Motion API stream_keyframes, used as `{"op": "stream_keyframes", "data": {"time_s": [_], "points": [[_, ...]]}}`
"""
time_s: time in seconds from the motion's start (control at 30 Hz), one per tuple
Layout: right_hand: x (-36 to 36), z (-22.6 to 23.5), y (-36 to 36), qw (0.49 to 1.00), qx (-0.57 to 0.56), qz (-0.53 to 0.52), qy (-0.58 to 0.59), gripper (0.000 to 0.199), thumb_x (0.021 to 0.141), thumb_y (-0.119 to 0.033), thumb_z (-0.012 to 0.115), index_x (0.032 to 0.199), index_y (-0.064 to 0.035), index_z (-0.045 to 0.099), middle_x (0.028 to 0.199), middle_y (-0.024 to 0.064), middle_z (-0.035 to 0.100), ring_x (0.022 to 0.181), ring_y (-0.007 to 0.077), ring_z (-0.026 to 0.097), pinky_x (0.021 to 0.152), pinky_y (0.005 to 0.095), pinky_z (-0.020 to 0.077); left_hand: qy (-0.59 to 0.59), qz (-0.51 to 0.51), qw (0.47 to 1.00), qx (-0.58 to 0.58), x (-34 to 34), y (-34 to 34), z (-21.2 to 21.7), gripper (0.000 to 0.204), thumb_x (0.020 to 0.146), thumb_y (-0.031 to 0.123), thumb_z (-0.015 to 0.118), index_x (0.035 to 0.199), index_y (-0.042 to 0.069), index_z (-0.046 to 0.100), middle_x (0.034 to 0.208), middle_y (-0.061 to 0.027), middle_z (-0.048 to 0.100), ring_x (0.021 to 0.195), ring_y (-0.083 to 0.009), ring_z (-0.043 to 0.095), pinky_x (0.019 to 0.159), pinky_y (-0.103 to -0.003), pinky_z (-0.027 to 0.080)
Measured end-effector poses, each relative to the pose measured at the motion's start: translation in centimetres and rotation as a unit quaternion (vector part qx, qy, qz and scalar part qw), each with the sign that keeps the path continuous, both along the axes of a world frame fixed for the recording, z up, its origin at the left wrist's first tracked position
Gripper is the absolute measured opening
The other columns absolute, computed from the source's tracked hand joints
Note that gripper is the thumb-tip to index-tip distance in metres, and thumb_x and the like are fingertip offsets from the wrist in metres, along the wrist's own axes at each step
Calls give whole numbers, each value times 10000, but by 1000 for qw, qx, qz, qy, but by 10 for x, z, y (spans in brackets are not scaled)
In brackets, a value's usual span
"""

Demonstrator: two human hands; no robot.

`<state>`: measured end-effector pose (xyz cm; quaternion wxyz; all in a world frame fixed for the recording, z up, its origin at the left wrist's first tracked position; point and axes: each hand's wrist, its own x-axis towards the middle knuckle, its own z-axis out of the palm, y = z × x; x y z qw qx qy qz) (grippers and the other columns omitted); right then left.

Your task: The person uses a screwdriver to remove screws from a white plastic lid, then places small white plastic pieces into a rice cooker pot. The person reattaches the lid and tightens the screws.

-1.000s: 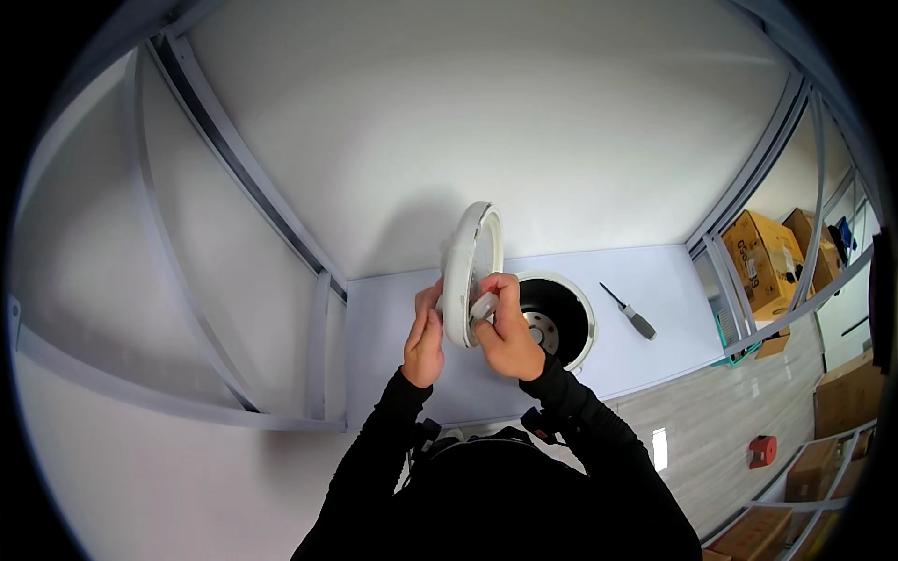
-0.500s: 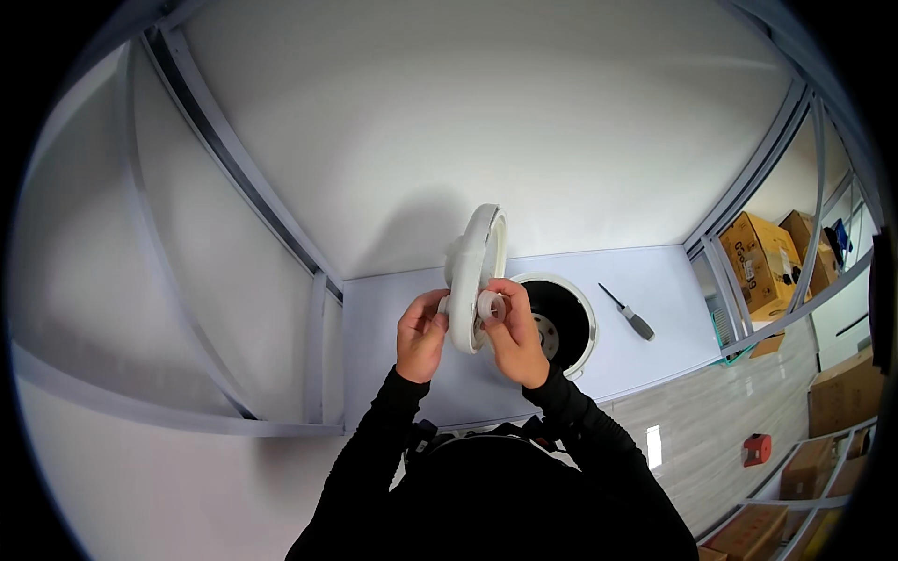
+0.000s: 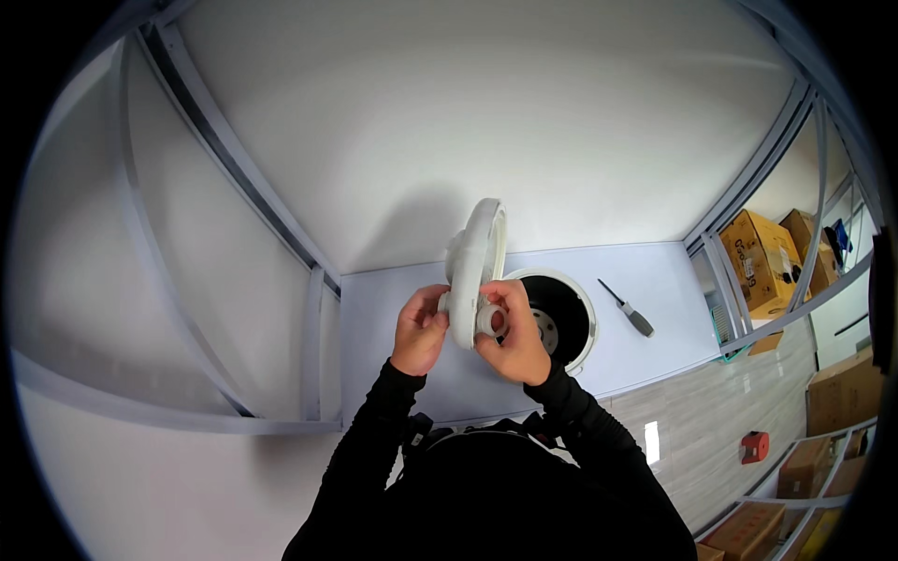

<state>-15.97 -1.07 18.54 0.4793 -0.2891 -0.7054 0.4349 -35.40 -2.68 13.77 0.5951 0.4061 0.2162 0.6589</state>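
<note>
One surface (image 3: pixel 669 285); past its right edge, one lettered carton (image 3: pixel 762 262); inside its front edge, one pot (image 3: pixel 565 316); beside that, one upright lid (image 3: pixel 473 257), left hand (image 3: pixel 418 337) pinching; toward the right edge, one screwdriver (image 3: pixel 637 320); one ring (image 3: pixel 484 321), right hand (image 3: pixel 519 346) fingers pinching

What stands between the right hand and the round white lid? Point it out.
A small whitish ring, pinched in the right hand, sits at the right-facing side of the lid. Nothing else visible intervenes.
</note>
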Motion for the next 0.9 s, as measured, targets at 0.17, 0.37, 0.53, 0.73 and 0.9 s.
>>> {"op": "stream_keyframes", "data": {"time_s": [0.17, 0.37, 0.53, 0.73, 0.9], "points": [[3, 2, 1, 1000, -12, 17, -9, 555, 828, 23, 653, 1355, -74, 504, 1172, 84, 487, 1045, 168, 484, 826, 288, 460, 17, 15, 1000, -3, -5, -4, -2, 477, 1071, 235, 593, 1457, -23, 484, 1448, -140, 583, 1356, -260, 551, 1136, -435, 441], [-5, -11, 1, 999, 14, 24, 28, 485, 986, -93, 640, 1437, -48, 466, 1235, 109, 509, 1087, 223, 533, 945, 340, 449, -3, -6, 1000, -12, -8, -11, 2, 469, 1087, 184, 527, 1489, -49, 465, 1470, -155, 569, 1372, -267, 536, 1176, -440, 393], [-2, -6, -3, 999, 31, 12, -1, 481, 1012, -149, 647, 1450, -48, 475, 1252, 130, 546, 1076, 255, 553, 973, 347, 451, 68, 25, 997, 10, -5, -14, 8, 497, 1077, 158, 543, 1518, -45, 440, 1460, -139, 572, 1364, -238, 536, 1161, -402, 401], [3, 4, -9, 996, 50, -28, -61, 474, 981, -203, 713, 1399, -54, 544, 1244, 142, 606, 1062, 279, 608, 887, 362, 508, 60, 32, 998, -2, -3, -17, 15, 579, 1042, 148, 588, 1553, -37, 391, 1496, -142, 533, 1397, -234, 497, 1179, -399, 369], [3, 4, -11, 997, 77, -21, -20, 475, 934, -137, 755, 1368, -55, 581, 1232, 144, 609, 1053, 278, 614, 844, 344, 518, 119, 6, 993, 27, -6, -21, 21, 762, 981, 218, 678, 1596, -22, 297, 1551, -144, 460, 1446, -254, 436, 1190, -423, 338]]}}
